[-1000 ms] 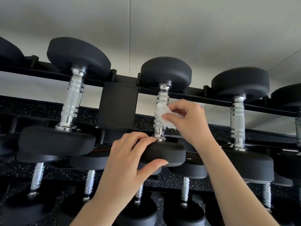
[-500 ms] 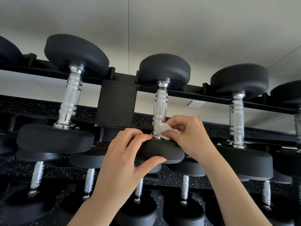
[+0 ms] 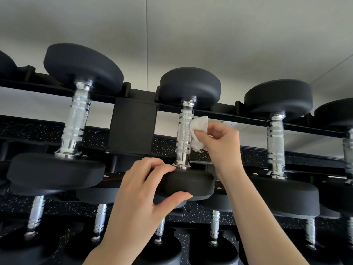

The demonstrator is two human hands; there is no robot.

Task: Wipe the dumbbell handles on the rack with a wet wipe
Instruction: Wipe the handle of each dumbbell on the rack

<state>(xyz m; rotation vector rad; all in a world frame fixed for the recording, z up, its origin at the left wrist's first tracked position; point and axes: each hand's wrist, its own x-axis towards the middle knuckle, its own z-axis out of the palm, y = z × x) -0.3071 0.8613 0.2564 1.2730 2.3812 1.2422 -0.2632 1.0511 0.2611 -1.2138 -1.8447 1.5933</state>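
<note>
The middle dumbbell on the top rail of the black rack (image 3: 131, 129) has a knurled chrome handle (image 3: 183, 134) between two black round heads. My right hand (image 3: 219, 142) pinches a crumpled white wet wipe (image 3: 198, 131) and holds it against the right side of that handle, about halfway up. My left hand (image 3: 141, 196) grips the near head (image 3: 187, 184) of the same dumbbell, fingers over its top and thumb under its rim.
More dumbbells sit on the same rail: one to the left with handle (image 3: 76, 123), one to the right with handle (image 3: 275, 142). A lower tier holds several smaller dumbbells (image 3: 214, 226). A pale wall rises behind the rack.
My right hand slid the wipe down to the base of the handle, then back up to mid-handle on its right side. My left hand has kept its grip on the near head.
</note>
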